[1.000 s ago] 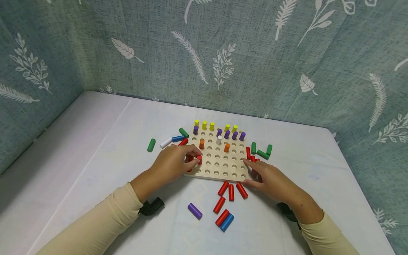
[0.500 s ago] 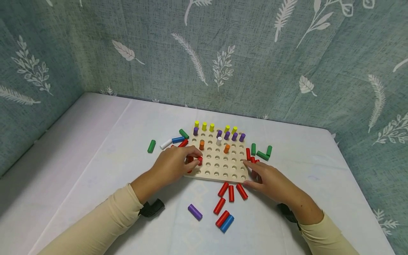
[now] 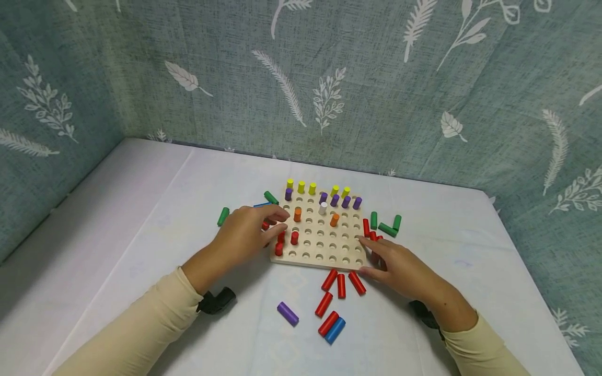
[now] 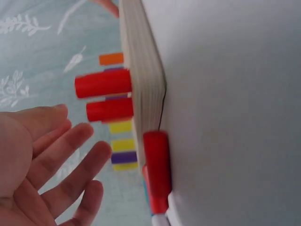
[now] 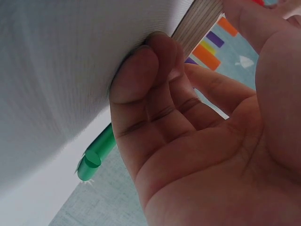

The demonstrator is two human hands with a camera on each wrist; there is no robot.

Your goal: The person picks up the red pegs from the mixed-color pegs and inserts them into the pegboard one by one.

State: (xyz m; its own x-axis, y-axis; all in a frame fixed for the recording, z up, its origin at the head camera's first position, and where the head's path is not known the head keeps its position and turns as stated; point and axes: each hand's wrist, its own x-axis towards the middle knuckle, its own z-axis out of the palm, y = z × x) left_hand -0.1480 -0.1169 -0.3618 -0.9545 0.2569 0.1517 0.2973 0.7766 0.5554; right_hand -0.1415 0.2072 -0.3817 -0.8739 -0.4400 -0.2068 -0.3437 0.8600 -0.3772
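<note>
Head view, cloth [image 3: 367, 104]: blue-green, white leaves, behind the surface's far edge.
Surface [image 3: 155, 219]: white.
Board [image 3: 326, 248]: pale, full of holes, flat between the surface's left and right edges, short of the far one.
Right hand [image 3: 400, 263]: thumb and forefinger spread, touching the board near its near-right corner; other fingers bent.
Left hand [image 3: 242, 232]: thumb and loosely bent fingers apart, at the board's left edge.
Red pegs [image 3: 294, 238]: three stand at the board's near-left corner; five lie off its near edge; others, partly hidden, lie beside each hand.
Green pegs [image 3: 388, 229]: three lie off the right edge, two off the left.
Yellow pegs [image 3: 312, 188]: five stand along the far edge.
Purple pegs [image 3: 335, 200]: five stand just before the yellows; another lies off the near edge.
Blue pegs [image 3: 335, 330]: one lies touching a red; one is partly hidden behind the left hand.
Orange pegs [image 3: 334, 220]: two stand mid-board.
White peg [image 3: 323, 208]: stands between the oranges, farther back.
</note>
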